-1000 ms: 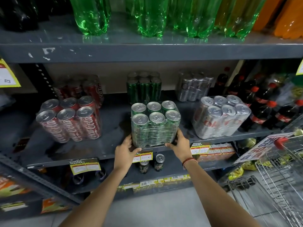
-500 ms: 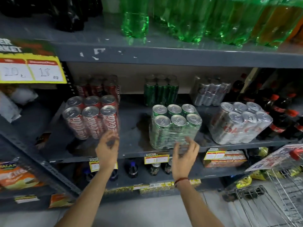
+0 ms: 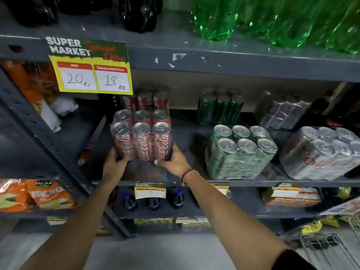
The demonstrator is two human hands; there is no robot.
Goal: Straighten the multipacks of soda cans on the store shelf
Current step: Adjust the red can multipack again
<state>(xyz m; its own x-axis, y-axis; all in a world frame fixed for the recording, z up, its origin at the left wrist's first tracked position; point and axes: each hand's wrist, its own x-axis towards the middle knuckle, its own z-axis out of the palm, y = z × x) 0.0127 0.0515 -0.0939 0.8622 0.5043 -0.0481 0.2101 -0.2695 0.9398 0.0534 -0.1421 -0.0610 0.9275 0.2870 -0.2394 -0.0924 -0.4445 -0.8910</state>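
Left hand (image 3: 115, 162) and right hand (image 3: 175, 162) on the lower corners of red can multipack (image 3: 141, 137), upright on shelf (image 3: 194, 151).

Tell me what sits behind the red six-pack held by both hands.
Another red multipack stands behind the front red six-pack; only its top shows, its lower part being covered.

Silver multipack (image 3: 323, 152) cut off at right

Grey metal shelving (image 3: 233, 63), pale floor (image 3: 165, 250)
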